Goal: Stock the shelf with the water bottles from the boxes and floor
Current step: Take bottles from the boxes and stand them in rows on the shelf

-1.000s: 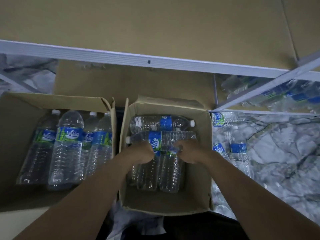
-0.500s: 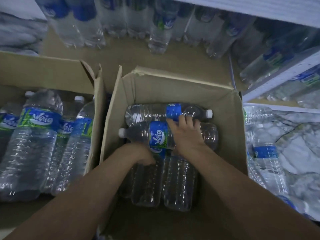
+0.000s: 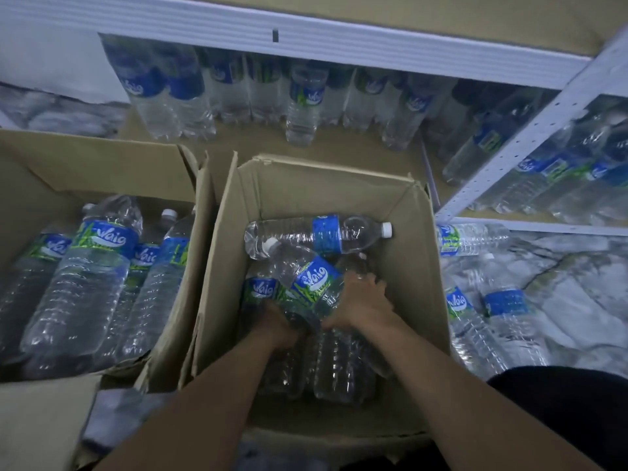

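While the left hand [image 3: 280, 322] clasped the tilted bottle [image 3: 307, 280] by its base and the right hand [image 3: 362, 302] lay spread beside, it seemed heavy, slick, safest held at its ribs.

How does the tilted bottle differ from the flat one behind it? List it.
The tilted bottle is held at its base by the left hand, cap up-left; the flat bottle lies untouched, cap right. Tilted shows its logo; flat shows plain blue. Both clear, white-capped.
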`<control>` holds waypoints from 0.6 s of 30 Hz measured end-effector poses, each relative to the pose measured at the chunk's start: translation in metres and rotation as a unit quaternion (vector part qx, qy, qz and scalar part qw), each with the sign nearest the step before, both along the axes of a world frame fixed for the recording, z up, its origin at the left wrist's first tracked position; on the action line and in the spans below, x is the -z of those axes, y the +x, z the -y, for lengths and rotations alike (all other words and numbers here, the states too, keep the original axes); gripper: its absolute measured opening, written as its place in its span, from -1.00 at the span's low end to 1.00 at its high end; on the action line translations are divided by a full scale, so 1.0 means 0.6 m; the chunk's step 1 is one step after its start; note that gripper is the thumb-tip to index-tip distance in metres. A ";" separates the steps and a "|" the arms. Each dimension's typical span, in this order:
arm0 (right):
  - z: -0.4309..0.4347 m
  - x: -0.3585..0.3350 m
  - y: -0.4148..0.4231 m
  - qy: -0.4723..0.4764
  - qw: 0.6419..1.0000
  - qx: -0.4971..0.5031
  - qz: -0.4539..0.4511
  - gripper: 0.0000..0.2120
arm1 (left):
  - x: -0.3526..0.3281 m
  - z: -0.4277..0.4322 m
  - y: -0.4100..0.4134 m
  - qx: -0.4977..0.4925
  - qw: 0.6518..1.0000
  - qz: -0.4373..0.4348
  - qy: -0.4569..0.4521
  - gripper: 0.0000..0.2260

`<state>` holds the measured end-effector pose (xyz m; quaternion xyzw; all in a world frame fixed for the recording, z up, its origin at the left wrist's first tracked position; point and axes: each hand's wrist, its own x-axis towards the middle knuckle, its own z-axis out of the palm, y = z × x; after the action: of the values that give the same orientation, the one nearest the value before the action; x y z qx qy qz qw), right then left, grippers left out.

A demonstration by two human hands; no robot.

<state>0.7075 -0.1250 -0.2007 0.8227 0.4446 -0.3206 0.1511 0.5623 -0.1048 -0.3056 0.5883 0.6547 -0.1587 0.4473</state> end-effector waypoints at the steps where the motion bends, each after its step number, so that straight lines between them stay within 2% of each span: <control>1: 0.007 0.003 0.001 -0.001 1.000 0.016 -0.008 0.11 | 0.045 -0.003 -0.002 -0.006 1.000 0.000 0.023 0.22; 3: 0.019 0.009 0.003 -0.001 0.999 0.043 -0.029 0.15 | 0.062 -0.010 -0.008 0.020 0.999 0.017 0.025 0.14; 6: 0.037 0.018 0.011 0.014 0.993 0.085 -0.082 0.20 | -0.051 -0.003 -0.014 0.032 0.999 0.036 -0.001 -0.30; 7: 0.042 0.020 0.015 0.021 0.990 0.095 -0.101 0.20 | -0.056 -0.005 -0.019 0.016 0.999 0.048 -0.013 -0.33; 10: 0.056 0.018 0.029 0.044 0.978 0.138 -0.149 0.07 | -0.033 -0.013 -0.025 -0.027 0.995 0.084 -0.038 -0.07; 11: 0.061 0.016 0.031 0.055 0.972 0.157 -0.163 0.03 | -0.039 -0.013 -0.025 -0.039 0.994 0.093 -0.050 -0.05; 14: 0.076 0.018 0.034 0.092 0.955 0.199 -0.198 0.02 | -0.062 -0.001 -0.019 -0.086 0.991 0.095 -0.050 -0.22; 18: 0.087 0.017 0.033 0.112 0.938 0.237 -0.226 -0.01 | -0.057 0.014 -0.017 -0.162 0.979 0.116 -0.040 -0.26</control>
<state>0.7271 -0.1772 -0.2109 0.8216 0.2918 -0.4729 -0.1273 0.5521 -0.1133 -0.2712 0.4701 0.6782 -0.0411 0.5634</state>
